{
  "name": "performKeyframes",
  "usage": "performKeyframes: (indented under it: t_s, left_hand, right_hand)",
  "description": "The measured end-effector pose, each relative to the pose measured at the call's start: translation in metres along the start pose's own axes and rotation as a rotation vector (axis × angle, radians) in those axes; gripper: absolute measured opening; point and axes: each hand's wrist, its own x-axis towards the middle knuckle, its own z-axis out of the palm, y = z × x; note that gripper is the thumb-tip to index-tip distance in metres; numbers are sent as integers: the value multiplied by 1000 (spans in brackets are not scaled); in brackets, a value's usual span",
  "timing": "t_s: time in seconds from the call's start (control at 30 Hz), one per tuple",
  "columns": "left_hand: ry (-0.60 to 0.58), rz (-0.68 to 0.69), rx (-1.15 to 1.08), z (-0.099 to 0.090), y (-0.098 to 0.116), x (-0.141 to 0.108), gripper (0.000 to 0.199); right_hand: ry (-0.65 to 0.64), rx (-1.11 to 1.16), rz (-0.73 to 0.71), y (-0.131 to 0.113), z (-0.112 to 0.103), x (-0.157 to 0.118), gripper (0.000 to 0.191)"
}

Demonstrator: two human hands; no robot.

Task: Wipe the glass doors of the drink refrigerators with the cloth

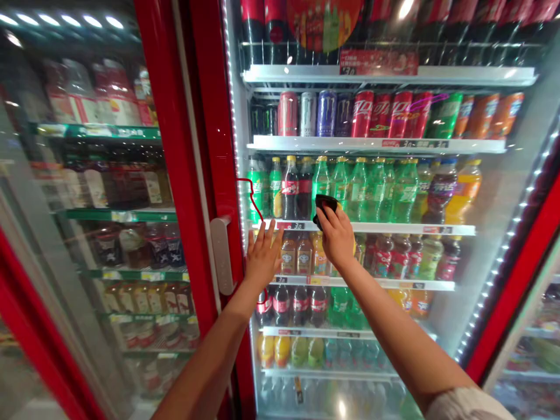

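Note:
My left hand (263, 256) is held up flat with its fingers spread, against or just before the glass door of a lit drinks fridge. The grey door handle (223, 255) is just left of it, and a thin red line (258, 207) on the glass runs above its fingers. Farther right, my right hand (339, 236) grips a small black object (326, 204) with a rounded top, raised at the glass. A bit of yellow shows at the edge of that hand. My palm and fingers hide most of the object, so its kind cannot be made out.
Behind the glass, shelves hold cans (326, 114), green soda bottles (363, 184) and cola bottles (300, 306). A round sticker (324, 23) is on the upper glass. The red door frame (216, 146) separates this fridge from another with bottles (116, 96) on the left.

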Motion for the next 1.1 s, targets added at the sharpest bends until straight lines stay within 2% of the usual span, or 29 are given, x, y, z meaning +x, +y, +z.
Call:
performKeyframes:
  t_s: [0.1,0.17,0.23,0.33,0.4,0.47,0.57,0.63,0.7,0.77,0.87,0.97,1.03,1.1]
  left_hand:
    - [-13,-2,21,-4,1,0,90]
    - [-21,10,33,-5,-1,0,89]
    - [-27,26,49,-7,-6,-2,87]
    - [-17,44,66,-9,-19,-6,85]
    - [6,51,73,-10,-29,-10,85]
    - [31,57,80,-11,-37,-12,85]
    - [51,67,96,-11,-43,-15,86]
    - [52,77,100,-10,-46,-16,87]
    - [55,83,98,-10,-48,-17,88]
    - [69,83,92,-9,-50,-19,88]
    - [105,75,86,-9,-57,-25,84]
    - [137,54,92,-11,-68,-31,81]
    - [156,34,103,-13,-76,-33,80]
    - [171,18,113,-15,-83,-34,82]
  right_hand:
    - [-12,-1,-14,-34,14,25,46]
    - [-65,19,-109,-50,20,24,44]
    - [-122,40,-231,-52,20,10,44]
    - [-154,42,-317,-32,10,-13,45]
    - [-123,16,-252,-20,5,-15,48]
    - [-70,-15,-140,-19,6,-2,50]
    - [-8,-36,-39,-43,17,25,49]
    - [-14,-27,-59,-65,26,33,47]
    - [-55,-12,-138,-78,30,25,46]
    - [-100,-3,-248,-77,30,6,46]
    - [-108,-9,-365,-56,23,-20,45]
    - [-56,-14,-285,-45,23,-15,49]
    - [-22,12,-188,-57,31,2,52]
    - [-2,49,-134,-81,42,17,54]
